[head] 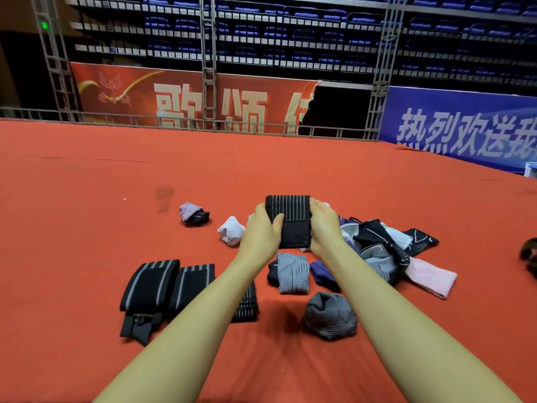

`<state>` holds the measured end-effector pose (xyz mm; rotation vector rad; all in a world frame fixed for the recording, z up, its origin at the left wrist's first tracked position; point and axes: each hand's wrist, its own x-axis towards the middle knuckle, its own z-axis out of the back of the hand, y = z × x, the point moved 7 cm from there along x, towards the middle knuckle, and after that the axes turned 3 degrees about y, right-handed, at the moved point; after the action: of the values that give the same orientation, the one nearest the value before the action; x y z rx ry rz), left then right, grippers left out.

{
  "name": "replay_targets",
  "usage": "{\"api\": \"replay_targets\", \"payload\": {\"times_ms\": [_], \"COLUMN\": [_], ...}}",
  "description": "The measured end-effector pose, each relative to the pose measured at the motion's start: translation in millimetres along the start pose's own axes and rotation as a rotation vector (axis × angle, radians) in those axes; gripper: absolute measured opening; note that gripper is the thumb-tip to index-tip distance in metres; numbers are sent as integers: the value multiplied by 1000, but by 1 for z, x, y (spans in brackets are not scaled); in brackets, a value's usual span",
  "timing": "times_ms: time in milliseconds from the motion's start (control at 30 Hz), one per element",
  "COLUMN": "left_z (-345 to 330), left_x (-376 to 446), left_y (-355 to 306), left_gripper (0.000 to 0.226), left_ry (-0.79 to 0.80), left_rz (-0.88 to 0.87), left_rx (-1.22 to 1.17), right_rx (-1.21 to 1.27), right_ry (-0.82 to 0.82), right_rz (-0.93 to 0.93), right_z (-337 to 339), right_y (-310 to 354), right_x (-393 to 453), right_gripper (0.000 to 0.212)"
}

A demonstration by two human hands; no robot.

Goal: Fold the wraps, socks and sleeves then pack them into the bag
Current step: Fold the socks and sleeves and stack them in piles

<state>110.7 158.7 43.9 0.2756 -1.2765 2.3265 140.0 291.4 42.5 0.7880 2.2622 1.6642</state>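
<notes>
Gripping folded black striped wrap [290,221] above red carpet [87,199]: left hand [261,237], right hand [324,228], fingers clamped on edges.

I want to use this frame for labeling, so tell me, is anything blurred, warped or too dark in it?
Head view: wide-angle lens bends the far railing and stretches the forearms at the bottom edge; the stands behind are dim and soft; the wrap held between the left hand and right hand is sharp and evenly lit; soft shadows lie on the red carpet.

A single head-worn view looks forward and down, close over the red carpet [87,213], toward distant stands [290,33].
</notes>
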Motion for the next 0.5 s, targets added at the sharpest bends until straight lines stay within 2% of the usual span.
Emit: {"api": "replay_targets", "payload": {"times_ms": [67, 167, 200, 267, 367, 500], "left_z": [2, 8, 9, 9, 5, -5], "left_x": [-2, -7, -8, -9, -13, -25], "left_y": [4, 17, 22, 38, 70, 110], "left_gripper": [40, 49, 46, 38, 36, 35], "left_ry": [-24, -71, -76, -59, 5, 91], "left_rz": [-24, -56, -66, -67, -54, 5], "left_rx": [-25, -8, 19, 128, 429, 765], "right_rx": [-149, -421, -503, -647, -761, -858], "right_ry": [62, 248, 280, 268, 194, 172], "right_rz": [33, 87, 95, 105, 129, 51], "right_z": [-4, -17, -20, -24, -33, -41], "right_y": [-6, -28, -38, -52, -71, -117], "right_x": [0, -4, -5, -10, -17, -21], "right_gripper": [29, 22, 29, 32, 30, 35]}}
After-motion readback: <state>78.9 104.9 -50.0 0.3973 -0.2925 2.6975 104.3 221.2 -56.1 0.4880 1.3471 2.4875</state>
